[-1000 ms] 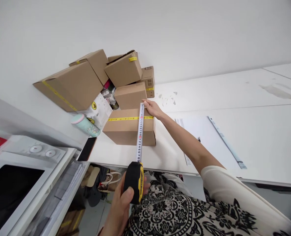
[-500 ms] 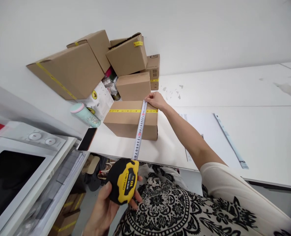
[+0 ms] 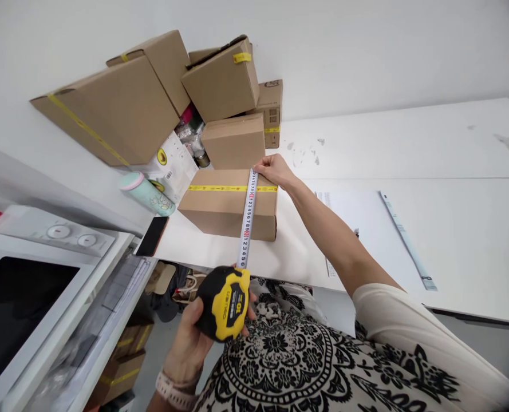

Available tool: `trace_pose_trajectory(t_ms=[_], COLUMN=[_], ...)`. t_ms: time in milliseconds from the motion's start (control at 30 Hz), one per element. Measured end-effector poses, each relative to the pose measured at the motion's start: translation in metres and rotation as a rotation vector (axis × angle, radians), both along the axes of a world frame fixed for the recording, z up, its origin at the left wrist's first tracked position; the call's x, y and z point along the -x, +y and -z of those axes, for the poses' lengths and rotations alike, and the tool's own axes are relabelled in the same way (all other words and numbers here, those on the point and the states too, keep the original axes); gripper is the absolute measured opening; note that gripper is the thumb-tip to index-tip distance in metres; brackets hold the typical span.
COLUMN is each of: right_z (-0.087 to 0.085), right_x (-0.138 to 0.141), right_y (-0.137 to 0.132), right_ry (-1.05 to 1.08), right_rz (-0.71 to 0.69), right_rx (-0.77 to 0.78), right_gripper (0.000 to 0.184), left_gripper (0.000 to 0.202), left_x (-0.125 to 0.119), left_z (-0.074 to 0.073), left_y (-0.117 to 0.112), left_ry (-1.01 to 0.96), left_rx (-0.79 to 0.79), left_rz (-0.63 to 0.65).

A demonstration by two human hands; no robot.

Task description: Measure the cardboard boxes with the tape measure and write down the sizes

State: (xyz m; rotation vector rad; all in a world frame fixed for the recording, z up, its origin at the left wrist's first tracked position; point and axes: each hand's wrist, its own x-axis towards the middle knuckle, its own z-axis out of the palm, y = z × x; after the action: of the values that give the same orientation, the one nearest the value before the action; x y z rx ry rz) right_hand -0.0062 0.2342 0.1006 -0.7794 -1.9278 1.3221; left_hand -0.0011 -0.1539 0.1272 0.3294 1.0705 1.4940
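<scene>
My left hand (image 3: pixel 189 337) is wrapped round a black and yellow tape measure (image 3: pixel 224 304) below the table's front edge. Its white blade (image 3: pixel 247 220) runs out and away, lying across the top of a cardboard box (image 3: pixel 220 200) with yellow tape along it. At the box's far edge, my right hand (image 3: pixel 275 170) pinches the end of the blade between thumb and fingers. The blade crosses the box nearer its right side and slopes past the near face to the case. The fingers behind the case are partly hidden.
More cardboard boxes (image 3: pixel 121 109) are stacked against the wall. A mint tumbler (image 3: pixel 149 193) and a phone (image 3: pixel 152 236) lie left of the taped box. A white microwave (image 3: pixel 35 309) stands at the left. Paper (image 3: pixel 357 223) and a pale blue strip (image 3: pixel 409 240) lie on the white table (image 3: pixel 473 229).
My left hand has brought the case slightly up and closer to the box, so less blade shows. A watch band has come into view on the left wrist. The right hand still pinches the end.
</scene>
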Motion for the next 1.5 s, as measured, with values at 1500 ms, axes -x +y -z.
trace_pose_trajectory(t_ms=[1500], right_z=[-0.019], right_x=[-0.021], right_y=[-0.047], right_ry=[-0.027], right_rz=[-0.129], right_rx=[0.135], right_gripper=[0.031], left_gripper=[0.092], left_x=[-0.021], left_z=[0.032], left_y=[0.004], left_ry=[0.078], left_rx=[-0.142], left_rz=[0.289])
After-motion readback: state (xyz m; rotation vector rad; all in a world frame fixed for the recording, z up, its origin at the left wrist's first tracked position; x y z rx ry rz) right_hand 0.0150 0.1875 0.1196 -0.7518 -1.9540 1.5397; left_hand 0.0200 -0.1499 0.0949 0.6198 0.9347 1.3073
